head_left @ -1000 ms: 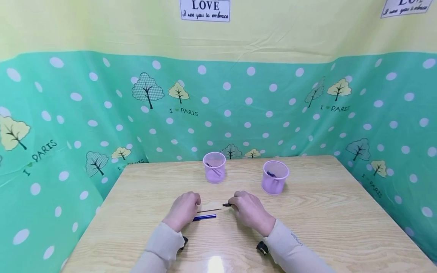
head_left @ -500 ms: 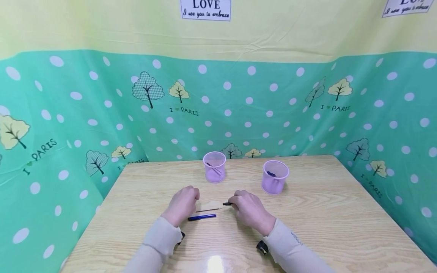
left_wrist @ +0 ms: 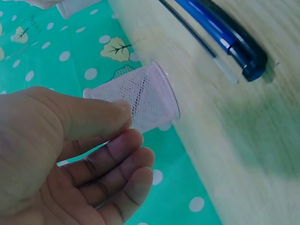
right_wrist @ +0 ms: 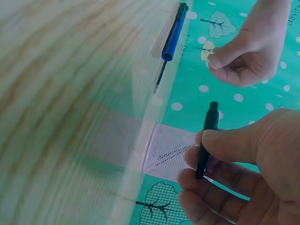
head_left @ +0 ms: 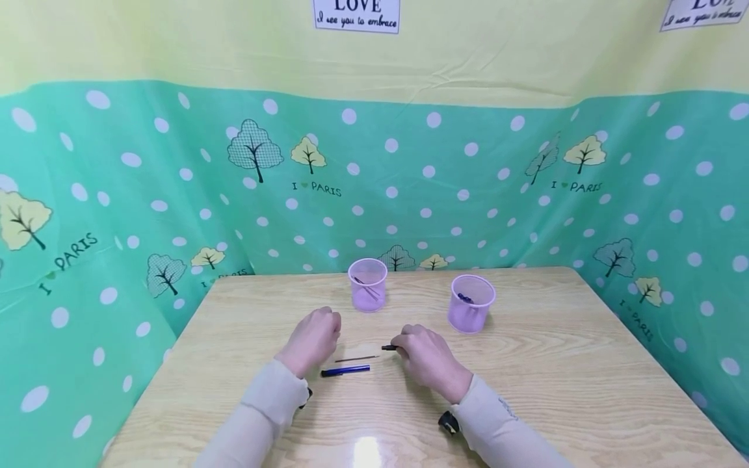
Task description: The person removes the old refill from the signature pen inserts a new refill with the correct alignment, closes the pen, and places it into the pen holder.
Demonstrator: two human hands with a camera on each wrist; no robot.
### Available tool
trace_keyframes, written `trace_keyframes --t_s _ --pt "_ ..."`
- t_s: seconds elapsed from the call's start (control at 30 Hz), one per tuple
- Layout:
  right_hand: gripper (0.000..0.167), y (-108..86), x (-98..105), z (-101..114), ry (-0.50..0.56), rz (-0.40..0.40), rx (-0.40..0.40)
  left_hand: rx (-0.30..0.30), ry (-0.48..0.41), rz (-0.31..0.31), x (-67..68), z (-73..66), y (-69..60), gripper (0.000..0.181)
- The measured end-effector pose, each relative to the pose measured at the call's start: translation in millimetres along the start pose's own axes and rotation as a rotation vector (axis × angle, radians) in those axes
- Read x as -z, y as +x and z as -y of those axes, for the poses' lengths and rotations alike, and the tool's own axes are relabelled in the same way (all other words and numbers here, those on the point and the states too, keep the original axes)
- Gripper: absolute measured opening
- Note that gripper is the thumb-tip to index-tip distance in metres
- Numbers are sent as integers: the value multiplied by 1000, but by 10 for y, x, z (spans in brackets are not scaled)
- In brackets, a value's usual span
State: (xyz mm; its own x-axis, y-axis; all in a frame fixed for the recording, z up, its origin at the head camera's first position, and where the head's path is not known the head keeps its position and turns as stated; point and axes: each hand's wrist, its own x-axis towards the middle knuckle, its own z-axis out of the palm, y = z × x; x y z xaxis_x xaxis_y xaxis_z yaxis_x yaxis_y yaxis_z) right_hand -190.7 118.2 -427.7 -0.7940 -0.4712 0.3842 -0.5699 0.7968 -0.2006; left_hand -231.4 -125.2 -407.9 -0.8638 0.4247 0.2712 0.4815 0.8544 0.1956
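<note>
Pale wood-grain tabletop (head_left: 556, 370) spread beneath the fingers, with dotted green cloth (head_left: 374, 169) behind. The right hand (head_left: 430, 357) pinched a black pen piece (right_wrist: 211, 121) between thumb and fingertips; the right wrist view showed its ribbed end, the head view only a dark stub left of the fingertips. The left hand (head_left: 311, 341) had its fingers curled, thumb against index; whether that narrow pinch held anything small, I could not tell. Both forearms angled inward, backs of the hands toward the head camera. Between the two sets of fingers lay a thin pen refill (head_left: 357, 359), and nearer the person a blue barrel (head_left: 345, 371), whose clip the right wrist view showed. Past the fingers stood a lilac mesh cup (head_left: 368, 302), and beyond the right fingers a second cup (head_left: 465, 318), dark things inside both.
</note>
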Motion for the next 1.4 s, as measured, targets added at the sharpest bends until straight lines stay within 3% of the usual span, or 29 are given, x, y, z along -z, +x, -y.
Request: trace_keyframes --t_s 0.57,1.03,1.4 --pt "16 10 -4 -16 -12 -13 8 -57 84 -27 223 -20 254 18" --pt "17 6 -2 -6 -11 -6 11 -96 185 -49 513 61 423 17" --pt "18 -1 -24 -20 -12 -5 13 -115 204 -9 499 24 589 7"
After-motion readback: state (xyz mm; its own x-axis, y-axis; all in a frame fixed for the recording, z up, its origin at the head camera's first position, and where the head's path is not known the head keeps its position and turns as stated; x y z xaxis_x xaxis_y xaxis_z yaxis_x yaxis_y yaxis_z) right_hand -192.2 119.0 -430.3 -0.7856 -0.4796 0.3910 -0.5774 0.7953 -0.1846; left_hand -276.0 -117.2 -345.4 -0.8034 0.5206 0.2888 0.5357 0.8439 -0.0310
